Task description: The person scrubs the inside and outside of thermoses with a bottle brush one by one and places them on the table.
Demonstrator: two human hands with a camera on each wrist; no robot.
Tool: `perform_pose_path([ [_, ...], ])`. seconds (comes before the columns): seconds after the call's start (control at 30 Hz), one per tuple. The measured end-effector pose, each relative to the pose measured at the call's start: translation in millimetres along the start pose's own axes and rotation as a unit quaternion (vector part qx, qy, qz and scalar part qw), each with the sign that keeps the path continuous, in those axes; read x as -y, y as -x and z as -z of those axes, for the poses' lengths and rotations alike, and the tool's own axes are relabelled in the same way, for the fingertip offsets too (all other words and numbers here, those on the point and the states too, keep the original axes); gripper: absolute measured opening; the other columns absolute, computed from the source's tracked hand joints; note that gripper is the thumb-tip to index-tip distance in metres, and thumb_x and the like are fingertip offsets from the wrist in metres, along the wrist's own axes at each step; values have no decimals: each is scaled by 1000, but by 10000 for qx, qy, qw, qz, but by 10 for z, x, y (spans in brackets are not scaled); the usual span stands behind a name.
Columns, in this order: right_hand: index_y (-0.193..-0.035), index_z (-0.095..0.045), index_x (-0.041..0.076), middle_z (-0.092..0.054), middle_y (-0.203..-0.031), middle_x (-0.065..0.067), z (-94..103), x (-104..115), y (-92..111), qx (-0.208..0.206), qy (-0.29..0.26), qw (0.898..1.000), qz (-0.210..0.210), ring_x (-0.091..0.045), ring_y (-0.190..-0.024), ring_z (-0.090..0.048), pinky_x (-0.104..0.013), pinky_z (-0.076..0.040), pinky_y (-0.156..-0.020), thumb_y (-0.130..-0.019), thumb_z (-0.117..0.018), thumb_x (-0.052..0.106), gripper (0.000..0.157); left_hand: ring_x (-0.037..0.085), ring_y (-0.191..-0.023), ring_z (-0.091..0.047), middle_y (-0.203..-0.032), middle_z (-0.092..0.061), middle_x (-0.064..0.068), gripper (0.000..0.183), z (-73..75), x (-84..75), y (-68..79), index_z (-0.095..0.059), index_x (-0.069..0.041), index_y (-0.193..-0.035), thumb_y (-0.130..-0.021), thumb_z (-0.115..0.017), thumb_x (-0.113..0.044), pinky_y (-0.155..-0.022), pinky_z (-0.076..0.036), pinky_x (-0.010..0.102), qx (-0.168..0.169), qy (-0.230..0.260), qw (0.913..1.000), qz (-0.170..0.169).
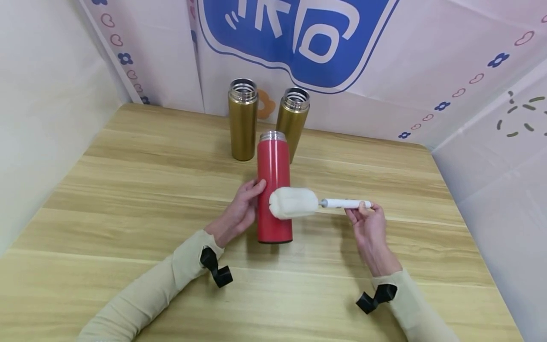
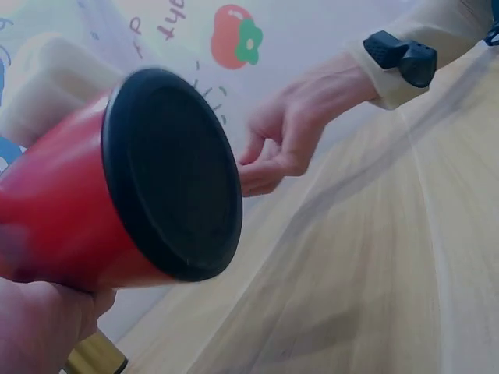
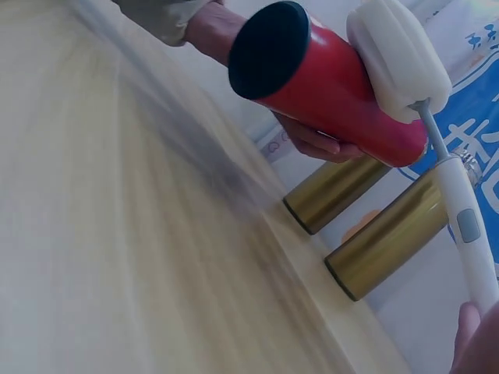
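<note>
My left hand [image 1: 238,212] grips a red thermos bottle [image 1: 273,166] round its left side and holds it up off the table. The bottle stands nearly upright, its steel mouth uncapped; its black base [image 2: 175,175] faces the left wrist view. A bottle brush with a white sponge head [image 1: 294,203] lies level across the front of the bottle. My right hand [image 1: 371,228] pinches the end of the brush's white handle [image 3: 461,218] between thumb and fingers. From the head view I cannot tell whether the sponge touches the bottle.
Two gold thermos bottles, one on the left [image 1: 243,126] and one on the right [image 1: 293,118], stand uncapped behind the red one. They rest on a wood-grain table [image 1: 128,213]. A printed white cloth [image 1: 162,47] hangs along the table's back edge.
</note>
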State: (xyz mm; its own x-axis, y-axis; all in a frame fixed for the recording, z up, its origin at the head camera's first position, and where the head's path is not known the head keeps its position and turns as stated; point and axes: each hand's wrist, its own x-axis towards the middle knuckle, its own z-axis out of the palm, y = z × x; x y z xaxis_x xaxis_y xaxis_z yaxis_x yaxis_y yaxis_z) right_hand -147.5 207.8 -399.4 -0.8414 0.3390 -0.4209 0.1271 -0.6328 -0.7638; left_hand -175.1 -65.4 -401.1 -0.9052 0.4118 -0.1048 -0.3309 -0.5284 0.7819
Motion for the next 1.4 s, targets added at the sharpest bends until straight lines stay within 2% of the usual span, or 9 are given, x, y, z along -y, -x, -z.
perform_pose_path([
  [0.23,-99,-29,10,-57,-87,-7,84,-43,66,204,216,9996,14,-13,-76,-69,-23,-57,-75,-98,-36,3,10,6,-97,-60,-101,-65,-6,25,-11,-20,-9,-47,-8,-121,-102,-37,-20,-88,-47,23,-122,56,9998,-112],
  [0.47,-100,-31,10,-56,-95,-7,163,-83,148,362,551,9978,-38,-14,-81,-69,-24,-56,-80,-99,-32,1,9,7,-94,-61,-98,-65,-7,22,12,-15,-22,-51,-13,-116,-101,-42,-26,-85,-49,25,-178,94,9998,-93],
  [0.57,-99,-32,10,-56,-93,-7,182,-93,178,379,467,9982,-51,-15,-81,-69,-25,-56,-79,-99,-32,0,10,6,-96,-60,-99,-64,-7,28,32,-16,-17,-51,-13,-116,-97,-50,-33,-86,-49,25,-121,37,9998,-123],
  [0.7,-99,-33,9,-56,-90,-7,189,-98,204,410,353,9985,9,-16,-79,-69,-25,-57,-78,-99,-31,-1,10,7,-99,-57,-103,-61,-7,32,39,-11,-20,-51,-13,-118,-96,-51,-36,-89,-46,25,-57,26,9997,-236],
  [0.83,-100,-33,8,-58,-89,-7,197,-103,213,410,263,9988,-11,-16,-78,-69,-25,-57,-78,-99,-31,-1,9,8,-96,-59,-103,-61,-6,32,19,9,-34,-47,-11,-120,-94,-48,-29,-87,-48,26,-315,-104,9993,-162],
  [0.93,-100,-32,8,-58,-87,-6,213,-115,217,416,174,9989,-100,-16,-77,-69,-25,-57,-76,-99,-31,0,9,11,-97,-60,-109,-58,-2,41,8,19,-41,-40,-9,-129,-92,-49,-25,-87,-51,29,-454,-298,9985,-33],
  [1.07,-99,-31,7,-58,-87,-7,239,-136,221,453,23,9987,-237,-17,-77,-69,-25,-57,-73,-99,-32,0,8,13,-101,-58,-115,-54,1,47,-6,22,-41,-34,-8,-135,-92,-49,-22,-89,-51,29,-579,-278,9979,-16],
  [1.17,-99,-29,7,-58,-87,-8,247,-140,214,451,-62,9984,-324,-17,-77,-69,-24,-57,-73,-99,-32,0,8,11,-99,-60,-110,-59,-1,40,-19,30,-38,-39,-6,-130,-94,-47,-20,-87,-50,26,-598,-145,9980,-116],
  [1.4,-102,-27,9,-57,-88,-10,200,-95,157,333,-324,9984,-324,-18,-77,-69,-24,-57,-71,-99,-33,0,11,6,-89,-64,-93,-69,-7,18,-37,59,-15,-55,-12,-109,-99,-44,-21,-82,-51,23,-164,108,9996,-205],
])
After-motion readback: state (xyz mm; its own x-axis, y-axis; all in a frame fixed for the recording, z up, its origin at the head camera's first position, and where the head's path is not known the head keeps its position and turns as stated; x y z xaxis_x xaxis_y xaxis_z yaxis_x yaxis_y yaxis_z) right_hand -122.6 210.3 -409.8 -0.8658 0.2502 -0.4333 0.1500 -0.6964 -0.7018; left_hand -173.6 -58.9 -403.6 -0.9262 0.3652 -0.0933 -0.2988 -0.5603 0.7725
